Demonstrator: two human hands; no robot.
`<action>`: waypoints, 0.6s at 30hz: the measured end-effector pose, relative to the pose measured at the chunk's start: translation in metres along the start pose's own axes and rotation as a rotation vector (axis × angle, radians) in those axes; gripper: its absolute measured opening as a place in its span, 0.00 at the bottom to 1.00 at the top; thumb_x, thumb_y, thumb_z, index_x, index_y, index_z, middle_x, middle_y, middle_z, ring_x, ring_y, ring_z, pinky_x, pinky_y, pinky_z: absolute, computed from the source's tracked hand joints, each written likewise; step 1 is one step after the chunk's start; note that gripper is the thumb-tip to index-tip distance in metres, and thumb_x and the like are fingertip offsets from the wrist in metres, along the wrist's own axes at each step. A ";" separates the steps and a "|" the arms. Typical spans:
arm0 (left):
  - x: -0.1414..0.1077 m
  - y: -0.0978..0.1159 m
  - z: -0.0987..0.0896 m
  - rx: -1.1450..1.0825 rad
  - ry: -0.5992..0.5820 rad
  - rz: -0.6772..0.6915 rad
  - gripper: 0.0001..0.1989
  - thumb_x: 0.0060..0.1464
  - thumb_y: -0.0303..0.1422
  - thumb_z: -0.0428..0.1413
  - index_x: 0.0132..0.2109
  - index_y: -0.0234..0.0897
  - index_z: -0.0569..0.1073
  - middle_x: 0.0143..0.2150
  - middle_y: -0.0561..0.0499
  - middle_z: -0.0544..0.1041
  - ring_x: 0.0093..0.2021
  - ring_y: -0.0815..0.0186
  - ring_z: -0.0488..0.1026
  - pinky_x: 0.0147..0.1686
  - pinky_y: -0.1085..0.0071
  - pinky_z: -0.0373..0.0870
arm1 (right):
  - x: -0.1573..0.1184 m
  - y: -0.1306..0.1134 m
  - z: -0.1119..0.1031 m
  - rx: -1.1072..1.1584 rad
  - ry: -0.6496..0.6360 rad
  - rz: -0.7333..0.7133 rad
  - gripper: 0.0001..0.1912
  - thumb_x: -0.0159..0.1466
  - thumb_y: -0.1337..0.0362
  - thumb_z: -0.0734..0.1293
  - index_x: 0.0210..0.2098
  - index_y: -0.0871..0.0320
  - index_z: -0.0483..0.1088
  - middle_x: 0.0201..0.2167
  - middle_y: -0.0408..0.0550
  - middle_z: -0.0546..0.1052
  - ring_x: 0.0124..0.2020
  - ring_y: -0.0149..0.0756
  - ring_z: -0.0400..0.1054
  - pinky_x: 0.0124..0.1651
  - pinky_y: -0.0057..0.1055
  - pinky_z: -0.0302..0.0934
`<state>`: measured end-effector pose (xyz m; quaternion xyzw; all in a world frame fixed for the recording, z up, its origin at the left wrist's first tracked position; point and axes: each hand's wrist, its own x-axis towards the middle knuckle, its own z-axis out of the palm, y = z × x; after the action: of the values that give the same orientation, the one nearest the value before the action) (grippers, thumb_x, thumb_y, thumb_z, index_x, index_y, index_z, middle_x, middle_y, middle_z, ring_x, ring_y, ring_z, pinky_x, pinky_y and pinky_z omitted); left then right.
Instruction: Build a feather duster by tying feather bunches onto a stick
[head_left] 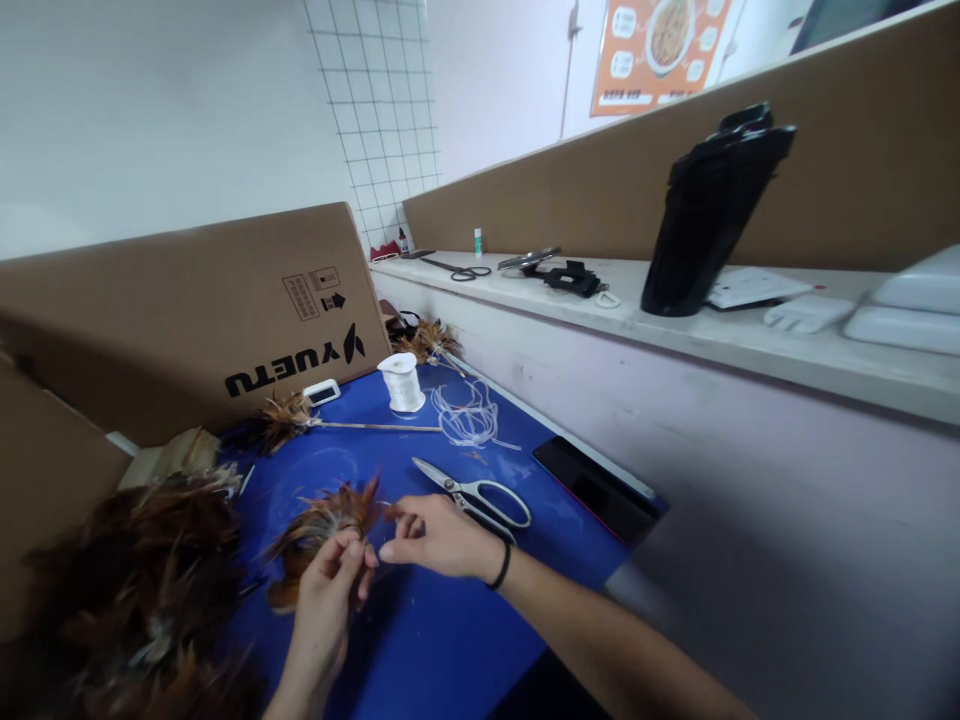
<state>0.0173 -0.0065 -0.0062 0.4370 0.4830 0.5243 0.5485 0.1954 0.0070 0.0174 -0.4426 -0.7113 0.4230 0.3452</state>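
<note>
My left hand point(335, 575) pinches the base of a fanned bunch of brown feathers point(330, 518) above the blue table surface point(442, 625). Just to its right, my right hand point(435, 537) has its fingers curled together; a thin pale strand seems to run near the fingertips, but what they hold is too small to make out. Silver scissors point(480, 497) lie partly opened behind my right hand. Farther back stand a white spool point(401, 382) and a loose coil of clear strip point(466, 415). A feather-tipped stick point(375, 427) lies beside them.
A large pile of brown feathers point(150, 590) fills the left side. A cardboard box point(195, 310) borders the back left. A phone point(592, 485) lies at the table's right edge. Above it, a ledge point(622, 325) carries a black container point(709, 215) and small tools.
</note>
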 end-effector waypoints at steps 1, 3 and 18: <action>0.000 -0.001 0.000 0.023 -0.021 -0.006 0.16 0.43 0.43 0.62 0.29 0.34 0.68 0.19 0.56 0.67 0.17 0.77 0.57 0.16 0.80 0.51 | 0.008 -0.001 0.005 0.071 -0.024 -0.002 0.21 0.54 0.54 0.69 0.43 0.59 0.71 0.26 0.42 0.74 0.25 0.27 0.65 0.30 0.23 0.58; 0.001 -0.002 -0.001 0.066 -0.051 -0.016 0.16 0.45 0.43 0.60 0.28 0.33 0.69 0.16 0.57 0.63 0.16 0.77 0.56 0.17 0.80 0.51 | 0.024 -0.002 0.012 0.135 -0.025 -0.018 0.18 0.54 0.54 0.69 0.37 0.62 0.73 0.24 0.41 0.73 0.24 0.26 0.63 0.28 0.23 0.56; 0.005 -0.001 -0.002 0.129 0.003 -0.052 0.18 0.40 0.44 0.62 0.26 0.32 0.71 0.18 0.54 0.66 0.17 0.74 0.59 0.16 0.78 0.55 | 0.045 0.015 0.035 0.447 -0.006 0.036 0.16 0.53 0.54 0.69 0.28 0.64 0.71 0.20 0.40 0.70 0.21 0.26 0.62 0.26 0.24 0.57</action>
<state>0.0153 -0.0019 -0.0081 0.4580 0.5279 0.4784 0.5317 0.1533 0.0421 -0.0046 -0.3663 -0.5931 0.5774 0.4250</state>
